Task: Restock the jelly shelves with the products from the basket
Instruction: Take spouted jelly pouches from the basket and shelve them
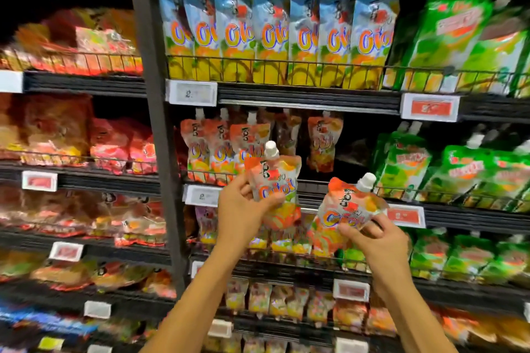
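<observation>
Head view: left hand (239,209) grips one orange jelly pouch (275,180) upright, right hand (378,241) pinches a second pouch (350,206) tilted, both before the half-empty shelf (311,186). Soft, squashy, probably slick film; hold mid-body, below the spout (271,149).

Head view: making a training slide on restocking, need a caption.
Left hand grips one orange pouch, right hand a second orange pouch, before the partly filled shelf.

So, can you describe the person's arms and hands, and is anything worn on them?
The left arm and the right arm are bare down to the lower edge of the picture: no sleeve shows. The left hand and the right hand wear no gloves. I see no watch, bracelet or ring on the sides that show, though the picture is blurred.
</observation>
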A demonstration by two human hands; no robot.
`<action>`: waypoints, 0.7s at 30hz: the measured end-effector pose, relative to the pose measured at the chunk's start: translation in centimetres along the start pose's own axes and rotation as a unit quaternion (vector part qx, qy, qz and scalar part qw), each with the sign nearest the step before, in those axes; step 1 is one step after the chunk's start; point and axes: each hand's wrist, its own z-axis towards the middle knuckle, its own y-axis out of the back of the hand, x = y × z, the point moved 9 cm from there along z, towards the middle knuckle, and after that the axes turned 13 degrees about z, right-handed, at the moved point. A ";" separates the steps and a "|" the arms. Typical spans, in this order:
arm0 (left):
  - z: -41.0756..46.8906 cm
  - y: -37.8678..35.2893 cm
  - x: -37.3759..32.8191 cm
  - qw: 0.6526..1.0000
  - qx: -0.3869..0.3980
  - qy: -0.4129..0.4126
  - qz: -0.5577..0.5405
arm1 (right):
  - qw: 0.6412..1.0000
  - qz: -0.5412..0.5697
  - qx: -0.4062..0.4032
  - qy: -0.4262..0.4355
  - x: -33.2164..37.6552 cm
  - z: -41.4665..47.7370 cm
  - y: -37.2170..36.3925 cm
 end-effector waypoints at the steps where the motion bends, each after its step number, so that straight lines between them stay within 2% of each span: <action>1: 0.8 0.2 -0.8 1.000 -0.013 -0.015 0.004 | 1.000 -0.002 -0.001 0.004 0.3 0.3 -0.2; 6: 4.3 1.1 -3.9 0.989 -0.103 -0.085 0.066 | 0.999 -0.004 -0.009 0.040 2.1 1.5 -1.0; 10: 6.2 0.6 -3.6 0.983 -0.135 -0.091 0.084 | 0.998 -0.007 -0.012 0.058 3.2 2.0 -1.2; 14: 7.5 -0.2 -1.7 0.985 -0.141 -0.051 0.091 | 0.997 -0.037 -0.007 0.065 3.8 2.4 -1.2; 21: 7.9 -1.5 0.5 0.977 -0.139 -0.043 0.153 | 0.995 -0.046 -0.010 0.085 4.3 3.4 -1.7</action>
